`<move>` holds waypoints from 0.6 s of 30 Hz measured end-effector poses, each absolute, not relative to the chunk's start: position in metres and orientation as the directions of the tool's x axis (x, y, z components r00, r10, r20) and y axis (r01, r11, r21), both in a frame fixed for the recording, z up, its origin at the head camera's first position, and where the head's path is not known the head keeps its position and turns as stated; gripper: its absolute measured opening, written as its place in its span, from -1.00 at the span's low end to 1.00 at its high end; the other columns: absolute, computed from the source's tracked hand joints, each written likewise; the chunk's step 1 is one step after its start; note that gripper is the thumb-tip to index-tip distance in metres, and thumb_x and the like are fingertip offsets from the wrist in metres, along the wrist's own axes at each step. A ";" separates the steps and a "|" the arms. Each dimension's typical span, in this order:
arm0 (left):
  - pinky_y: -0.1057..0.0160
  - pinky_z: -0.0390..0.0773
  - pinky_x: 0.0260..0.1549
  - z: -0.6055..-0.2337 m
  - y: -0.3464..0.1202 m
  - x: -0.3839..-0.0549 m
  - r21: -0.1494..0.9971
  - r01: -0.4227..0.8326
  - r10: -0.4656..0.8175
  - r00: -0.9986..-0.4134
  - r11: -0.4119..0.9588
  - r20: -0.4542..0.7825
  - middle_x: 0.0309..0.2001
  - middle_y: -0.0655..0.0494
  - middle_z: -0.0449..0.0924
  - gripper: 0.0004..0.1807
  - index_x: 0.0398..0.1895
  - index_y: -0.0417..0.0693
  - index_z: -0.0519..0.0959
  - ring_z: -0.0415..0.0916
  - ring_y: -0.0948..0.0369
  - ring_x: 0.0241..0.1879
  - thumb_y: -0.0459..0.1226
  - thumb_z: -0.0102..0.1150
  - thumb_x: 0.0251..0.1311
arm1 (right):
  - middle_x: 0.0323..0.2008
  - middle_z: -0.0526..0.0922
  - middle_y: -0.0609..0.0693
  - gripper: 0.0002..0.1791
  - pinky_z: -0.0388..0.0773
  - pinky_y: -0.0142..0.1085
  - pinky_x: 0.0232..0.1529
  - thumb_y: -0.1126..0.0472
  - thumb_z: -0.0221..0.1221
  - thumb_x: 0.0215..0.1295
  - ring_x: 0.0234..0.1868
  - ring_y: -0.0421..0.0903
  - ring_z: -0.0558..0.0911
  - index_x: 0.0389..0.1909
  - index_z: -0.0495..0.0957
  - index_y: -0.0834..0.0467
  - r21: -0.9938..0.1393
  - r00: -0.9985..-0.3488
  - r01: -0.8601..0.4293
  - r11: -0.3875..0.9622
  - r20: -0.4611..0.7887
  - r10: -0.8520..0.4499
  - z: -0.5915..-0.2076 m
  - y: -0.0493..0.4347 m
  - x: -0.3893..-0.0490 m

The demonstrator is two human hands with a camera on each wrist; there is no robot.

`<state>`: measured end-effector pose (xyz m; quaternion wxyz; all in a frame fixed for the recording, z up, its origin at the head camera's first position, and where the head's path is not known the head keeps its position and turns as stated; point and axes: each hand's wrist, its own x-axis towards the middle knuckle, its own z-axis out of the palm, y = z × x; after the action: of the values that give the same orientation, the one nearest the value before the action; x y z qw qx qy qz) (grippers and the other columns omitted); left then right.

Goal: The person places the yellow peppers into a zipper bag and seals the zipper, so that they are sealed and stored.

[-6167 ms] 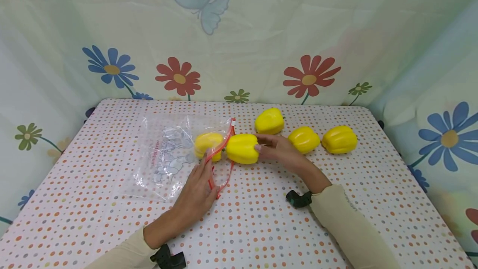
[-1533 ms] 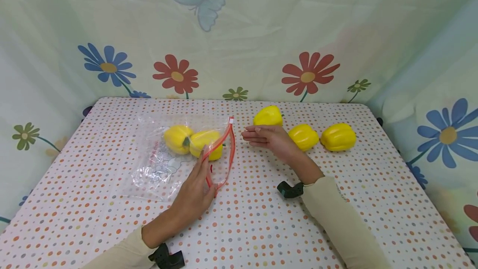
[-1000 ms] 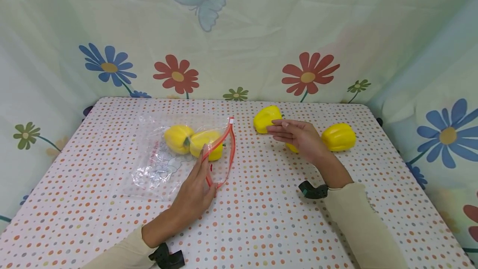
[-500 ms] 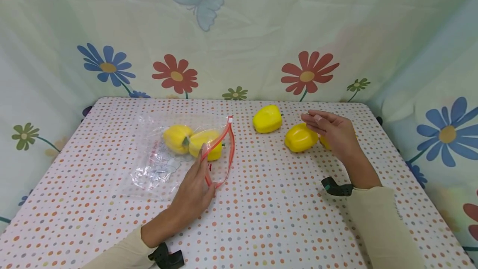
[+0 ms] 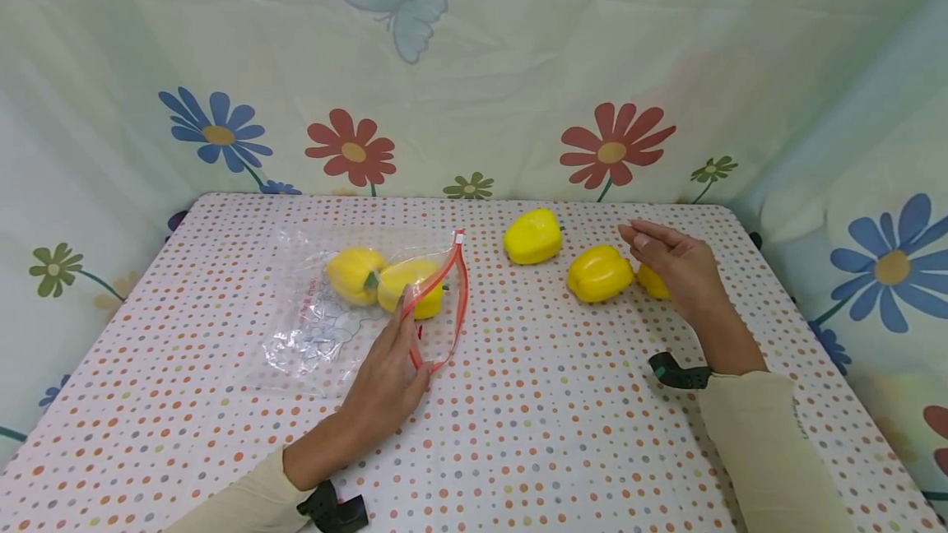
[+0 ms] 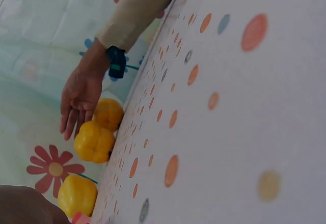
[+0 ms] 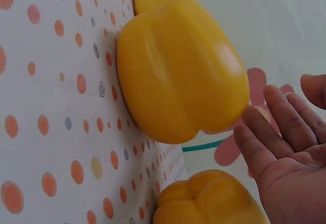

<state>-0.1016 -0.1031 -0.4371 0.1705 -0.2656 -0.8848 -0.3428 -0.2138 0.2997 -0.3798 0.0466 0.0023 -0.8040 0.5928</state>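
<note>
A clear plastic zip bag [image 5: 318, 352] with a red zip edge lies on the table, its mouth parted toward the right. Inside it are two yellow bell peppers, one deeper [image 5: 354, 274] and one near the mouth [image 5: 407, 282]. My left hand [image 5: 381, 381] rests at the bag's mouth, fingers extended along the red edge and thumb by its lower part. Over the rightmost bell pepper [image 5: 652, 280], partly hiding it, hovers my right hand [image 5: 681, 274], holding nothing. In the right wrist view its fingers [image 7: 272, 137] stretch beside a large-looking bell pepper [image 7: 178, 76].
Two more yellow bell peppers lie outside the bag, one at the back [image 5: 533, 237] and one in the middle [image 5: 600, 274]. A dotted cloth covers the table [image 5: 518, 434]. Behind it hangs a floral curtain [image 5: 504, 64]. Each wrist wears a dark camera mount.
Earlier, my right hand pushed a second bell pepper into the bag's mouth. It then withdrew and travelled right, over the other peppers to the rightmost one. My left hand stayed at the bag.
</note>
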 end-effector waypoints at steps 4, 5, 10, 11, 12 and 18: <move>0.10 0.15 0.31 -0.438 -0.103 -0.102 0.519 0.585 0.350 -0.802 0.623 0.484 0.54 -0.06 -0.20 0.15 0.54 -0.19 -0.26 -0.05 0.09 0.46 -0.51 0.33 0.02 | 0.24 0.51 -0.12 -0.34 0.43 -0.47 0.08 -0.08 0.18 0.34 0.24 -0.21 0.46 0.41 0.32 0.03 -0.956 -0.999 -0.007 0.294 0.020 0.044 -0.387 0.303 -0.218; 0.10 0.16 0.31 -0.438 -0.103 -0.102 0.521 0.584 0.349 -0.803 0.623 0.482 0.54 -0.06 -0.20 0.15 0.54 -0.18 -0.26 -0.05 0.10 0.46 -0.50 0.34 0.02 | 0.26 0.49 -0.13 -0.32 0.42 -0.48 0.08 -0.07 0.21 0.32 0.25 -0.22 0.45 0.42 0.31 0.00 -0.961 -0.999 0.002 0.277 0.009 0.038 -0.393 0.307 -0.222; 0.11 0.16 0.30 -0.438 -0.103 -0.102 0.528 0.579 0.349 -0.808 0.622 0.476 0.54 -0.06 -0.21 0.14 0.54 -0.19 -0.25 -0.06 0.11 0.46 -0.50 0.34 0.03 | 0.32 0.42 -0.15 -0.24 0.38 -0.49 0.12 -0.19 0.24 0.23 0.30 -0.19 0.38 0.43 0.28 -0.10 -0.954 -0.999 0.029 0.299 -0.023 0.025 -0.411 0.314 -0.235; 0.11 0.17 0.29 -0.438 -0.103 -0.102 0.527 0.581 0.349 -0.806 0.620 0.478 0.54 -0.08 -0.20 0.14 0.54 -0.21 -0.24 -0.05 0.10 0.46 -0.50 0.34 0.02 | 0.34 0.40 -0.14 -0.24 0.36 -0.46 0.15 -0.21 0.22 0.24 0.32 -0.16 0.36 0.44 0.28 -0.10 -0.948 -0.999 0.043 0.315 -0.036 0.027 -0.409 0.312 -0.233; 0.11 0.17 0.29 -0.438 -0.103 -0.102 0.527 0.582 0.350 -0.805 0.619 0.478 0.54 -0.08 -0.19 0.13 0.54 -0.22 -0.23 -0.05 0.09 0.46 -0.51 0.34 0.02 | 0.36 0.37 -0.12 -0.24 0.34 -0.41 0.19 -0.23 0.18 0.27 0.35 -0.12 0.33 0.45 0.26 -0.09 -0.936 -0.998 0.059 0.348 -0.053 0.027 -0.406 0.308 -0.231; 0.11 0.18 0.28 -0.438 -0.103 -0.103 0.532 0.581 0.352 -0.807 0.616 0.474 0.53 -0.09 -0.17 0.12 0.54 -0.24 -0.22 -0.04 0.10 0.46 -0.52 0.33 0.02 | 0.46 0.18 0.00 -0.31 0.19 -0.09 0.34 -0.15 -0.02 0.45 0.43 0.03 0.16 0.50 0.14 0.03 -0.883 -0.990 0.110 0.457 -0.139 -0.032 -0.384 0.290 -0.215</move>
<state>-0.1026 -0.1034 -0.4385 0.1636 -0.2641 -0.8838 -0.3498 -0.2150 0.2902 -0.3840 -0.0680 -0.0228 -0.8508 0.5206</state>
